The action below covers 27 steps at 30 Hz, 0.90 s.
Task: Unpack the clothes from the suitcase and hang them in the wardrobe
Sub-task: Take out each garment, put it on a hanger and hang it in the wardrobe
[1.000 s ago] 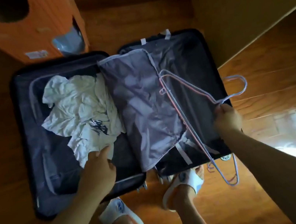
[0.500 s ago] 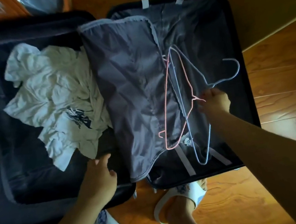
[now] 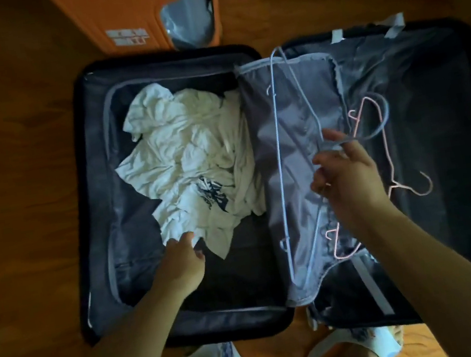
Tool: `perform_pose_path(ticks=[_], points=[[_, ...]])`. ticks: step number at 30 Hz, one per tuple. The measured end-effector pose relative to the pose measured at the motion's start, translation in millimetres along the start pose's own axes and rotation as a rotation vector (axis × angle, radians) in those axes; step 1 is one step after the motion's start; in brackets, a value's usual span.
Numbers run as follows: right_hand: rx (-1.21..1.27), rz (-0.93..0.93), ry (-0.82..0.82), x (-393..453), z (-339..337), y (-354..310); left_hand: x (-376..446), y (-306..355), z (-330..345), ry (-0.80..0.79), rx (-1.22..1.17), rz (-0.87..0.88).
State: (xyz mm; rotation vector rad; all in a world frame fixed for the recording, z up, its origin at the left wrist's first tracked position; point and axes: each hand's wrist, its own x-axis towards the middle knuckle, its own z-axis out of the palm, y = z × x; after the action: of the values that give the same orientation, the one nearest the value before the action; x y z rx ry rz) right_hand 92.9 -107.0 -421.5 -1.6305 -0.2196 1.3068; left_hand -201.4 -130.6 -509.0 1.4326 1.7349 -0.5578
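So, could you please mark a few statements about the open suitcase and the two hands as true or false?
1. The white shirt lies in the left half of the suitcase. True.
2. The right hand holds the blue hanger. True.
3. The pink hanger is in the left hand. False: it lies in the right half of the suitcase, partly under the right hand.
4. The left hand is at the near edge of the shirt. True.
5. The suitcase is zipped shut. False: it lies open on the floor.
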Motion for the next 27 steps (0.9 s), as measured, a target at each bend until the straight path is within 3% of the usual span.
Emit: perform_pose_path(ticks=[4,7,11,15,21,27], points=[[-0.201,-0.036,0.205,37,25,39,79,16,1,0.084,-0.062,0.084],[-0.355,-0.151,0.31,58,25,54,131,38,-2,0.247,-0.176,0.199],[-0.371,-0.181,0.308,79,22,59,172,90,0,0.363,-0.297,0.394],[-0.366,-0.171,0.296,76,22,59,184,125,-1,0.35,-0.365,0.298],[-0.376,-0.118,0.35,17,18,42,102,74,-30,0.459,-0.515,0.107],[-0.467,-0.011,0.343,-102,19,-18,-99,-5,-102,0.427,-0.578,-0.07]])
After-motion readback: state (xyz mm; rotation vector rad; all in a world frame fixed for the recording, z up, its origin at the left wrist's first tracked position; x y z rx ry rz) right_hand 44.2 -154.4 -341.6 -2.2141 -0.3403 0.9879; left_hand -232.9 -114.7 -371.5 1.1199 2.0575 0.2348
